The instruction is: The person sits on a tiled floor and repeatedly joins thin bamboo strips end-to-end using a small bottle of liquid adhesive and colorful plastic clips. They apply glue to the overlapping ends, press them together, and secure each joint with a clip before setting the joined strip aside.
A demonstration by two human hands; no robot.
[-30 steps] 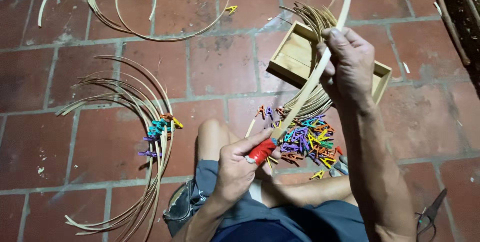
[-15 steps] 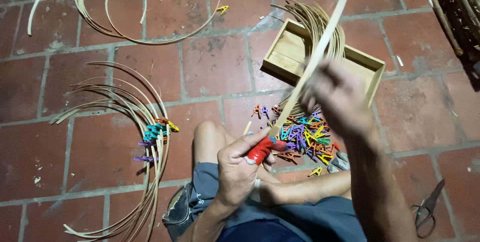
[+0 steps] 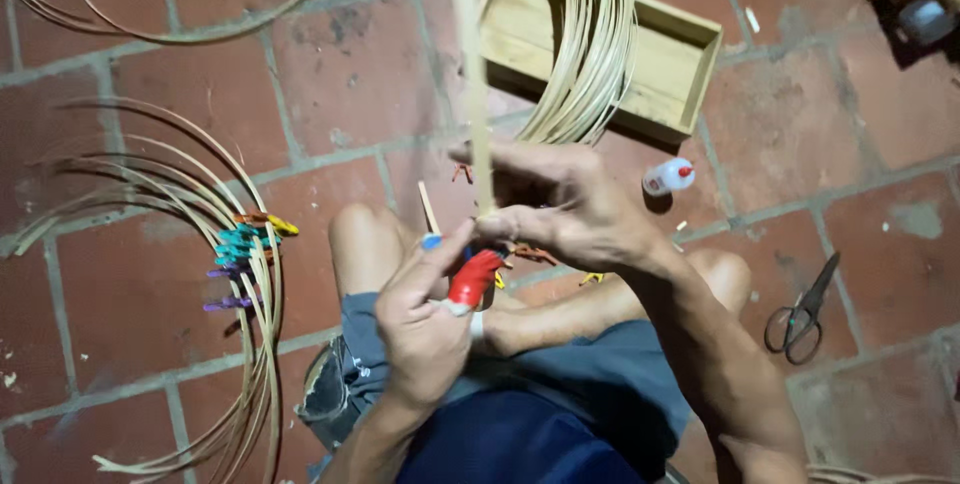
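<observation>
Over the lap, the right hand [image 3: 570,209] pinches an upright strip [image 3: 468,64] rising toward twelve o'clock. At seven o'clock of it, the left hand [image 3: 425,319] grips a red handle [image 3: 474,279]. Beyond lies a wooden tray [image 3: 690,54]; scissors [image 3: 800,309] rest at three o'clock.

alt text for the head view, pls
Seated on a red brick floor, a person pinches a thin bamboo strip with the right hand; the left hand grips a red-handled tool. Nearby: a wooden box, scissors, clipped strip bundles.
</observation>
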